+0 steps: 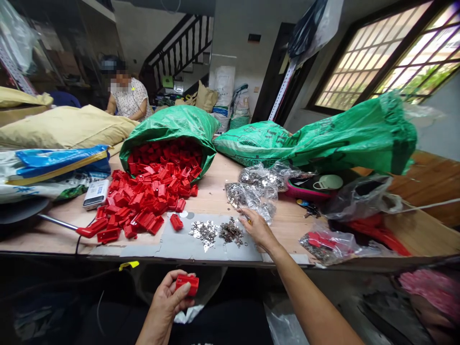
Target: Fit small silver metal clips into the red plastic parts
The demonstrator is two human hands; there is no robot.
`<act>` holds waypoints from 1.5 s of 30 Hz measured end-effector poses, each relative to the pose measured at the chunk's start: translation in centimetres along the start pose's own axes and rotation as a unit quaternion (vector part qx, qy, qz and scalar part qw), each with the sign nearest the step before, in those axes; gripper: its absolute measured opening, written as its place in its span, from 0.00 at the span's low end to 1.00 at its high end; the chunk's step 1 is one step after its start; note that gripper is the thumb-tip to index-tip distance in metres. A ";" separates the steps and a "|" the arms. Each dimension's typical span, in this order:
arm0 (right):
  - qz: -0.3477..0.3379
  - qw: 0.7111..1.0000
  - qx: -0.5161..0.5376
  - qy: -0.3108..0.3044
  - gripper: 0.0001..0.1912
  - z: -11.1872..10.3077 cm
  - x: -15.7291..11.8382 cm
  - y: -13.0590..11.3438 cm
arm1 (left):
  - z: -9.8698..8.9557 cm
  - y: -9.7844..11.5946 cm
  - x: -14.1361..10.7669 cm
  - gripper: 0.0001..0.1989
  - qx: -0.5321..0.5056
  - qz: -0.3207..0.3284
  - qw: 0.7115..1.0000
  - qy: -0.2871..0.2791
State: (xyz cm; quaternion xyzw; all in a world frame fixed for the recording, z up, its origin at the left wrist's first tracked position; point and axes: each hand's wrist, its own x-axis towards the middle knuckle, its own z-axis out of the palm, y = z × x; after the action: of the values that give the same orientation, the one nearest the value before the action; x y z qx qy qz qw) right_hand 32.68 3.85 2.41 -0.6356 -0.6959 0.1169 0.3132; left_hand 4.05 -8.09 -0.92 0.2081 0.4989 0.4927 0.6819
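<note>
In front of the table edge, my left hand (167, 294) is closed around a red plastic block-shaped part (189, 283), thumb pressed on its face. My right hand (258, 230) reaches over the table, its fingers pinched on a thin tool with a yellow-orange section (247, 218); its exact kind is too small to tell. Just left of that hand lies a pile of small dark metal pieces (230, 232), beside a pile of shiny flat metal pieces (204, 233). Both rest on a grey sheet (172, 247). One single red part (176, 222) lies at the sheet's upper left.
A green sack (172, 120) spills a heap of red parts (143, 201) onto the table. Clear bags of metal pieces (247, 194) lie beyond my right hand. Another green sack (316, 141) lies behind. A white box (96, 194) stands left. A person (129, 96) sits at the back.
</note>
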 end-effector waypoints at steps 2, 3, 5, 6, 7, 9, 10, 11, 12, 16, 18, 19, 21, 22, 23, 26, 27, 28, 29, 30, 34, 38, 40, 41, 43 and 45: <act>0.013 1.000 -0.008 0.006 0.18 0.1 0.6 0.8 | 0.0 -0.1 0.0 0.26 -0.002 0.001 1.000 -0.001; 0.021 1.000 -0.013 0.007 0.19 0.1 0.9 1.3 | 0.0 -0.1 0.0 0.26 -0.004 0.002 1.000 -0.002; 0.036 0.999 -0.021 0.006 0.22 0.2 1.4 2.1 | -0.1 -0.2 0.0 0.26 -0.008 0.003 1.000 -0.003; 0.042 0.999 -0.024 0.004 0.23 0.3 1.6 2.5 | -0.1 -0.3 0.0 0.26 -0.010 0.004 1.000 -0.002; 0.047 0.998 -0.028 0.003 0.24 0.3 1.8 2.9 | -0.1 -0.3 0.0 0.26 -0.011 0.004 1.000 0.000; 0.056 0.998 -0.034 -0.002 0.25 0.2 2.2 3.6 | -0.2 -0.4 0.2 0.26 -0.008 0.002 1.000 0.005; 0.060 0.997 -0.038 -0.004 0.25 0.2 2.4 3.9 | -0.2 -0.5 0.2 0.27 -0.005 0.000 1.000 0.007; 0.064 0.997 -0.042 -0.006 0.25 0.1 2.6 4.1 | -0.2 -0.5 0.3 0.27 -0.003 -0.002 1.000 0.009; 0.067 0.997 -0.046 -0.009 0.25 0.1 2.8 4.3 | -0.2 -0.6 0.3 0.27 0.000 -0.005 1.000 0.010; 0.079 0.995 -0.064 -0.017 0.25 0.1 3.8 4.6 | -0.2 -0.7 0.4 0.27 0.004 -0.009 1.000 0.009; 0.084 0.994 -0.070 -0.021 0.24 0.2 4.4 4.6 | -0.2 -0.7 0.3 0.27 0.005 -0.010 1.000 0.007; 0.088 0.993 -0.073 -0.022 0.24 0.3 4.8 4.6 | -0.2 -0.7 0.3 0.27 0.005 -0.011 1.000 0.006; 0.096 0.992 -0.076 -0.024 0.23 0.4 5.6 4.7 | -0.3 -0.7 0.3 0.26 0.005 -0.014 1.000 0.007; 0.101 0.992 -0.077 -0.024 0.23 0.6 6.0 4.7 | -0.3 -0.7 0.3 0.26 0.004 -0.016 1.000 0.008; 0.106 0.991 -0.077 -0.024 0.23 0.7 6.5 4.7 | -0.3 -0.7 0.3 0.27 0.002 -0.017 1.000 0.010; 0.109 0.991 -0.071 -0.021 0.23 1.1 7.8 4.5 | -0.4 -0.7 0.4 0.27 -0.006 -0.019 1.000 0.015; 0.107 0.992 -0.066 -0.021 0.23 1.3 8.2 4.3 | -0.5 -0.7 0.5 0.27 -0.008 -0.020 1.000 0.015; 0.103 0.993 -0.060 -0.022 0.23 1.4 8.5 4.1 | -0.5 -0.8 0.5 0.27 -0.008 -0.020 1.000 0.015; 0.097 0.994 -0.052 -0.025 0.23 1.6 8.7 3.8 | -0.6 -0.8 0.6 0.27 -0.008 -0.019 1.000 0.014; 0.091 0.995 -0.042 -0.029 0.23 1.7 8.8 3.5 | -0.6 -0.8 0.6 0.27 -0.008 -0.018 1.000 0.014; 0.056 0.996 0.004 -0.062 0.19 1.4 7.7 2.1 | -0.7 -0.8 0.7 0.27 -0.004 -0.013 1.000 0.013; 0.029 0.995 0.032 -0.086 0.12 0.3 5.1 1.2 | -0.6 -0.8 0.7 0.27 0.003 -0.015 1.000 0.006; 0.023 0.995 0.031 -0.094 0.09 -0.2 3.7 1.2 | -0.4 -0.8 0.7 0.27 0.001 -0.016 1.000 0.002; 0.022 0.995 0.028 -0.095 0.08 -0.3 3.0 1.2 | -0.4 -0.8 0.7 0.27 -0.001 -0.016 1.000 0.002; 0.021 0.995 0.018 -0.093 0.06 -0.3 2.0 1.3 | -0.3 -0.8 0.7 0.27 -0.006 -0.016 1.000 0.002; 0.017 0.996 0.009 -0.086 0.06 0.0 1.3 1.3 | -0.2 -0.8 0.7 0.27 -0.008 -0.013 1.000 0.002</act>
State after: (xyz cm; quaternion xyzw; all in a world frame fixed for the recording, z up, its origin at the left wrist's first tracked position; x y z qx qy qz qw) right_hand 33.76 5.33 2.08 -0.6320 -0.7085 0.1827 0.2555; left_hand 4.25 -7.84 -2.02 0.1953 0.4991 0.4880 0.6889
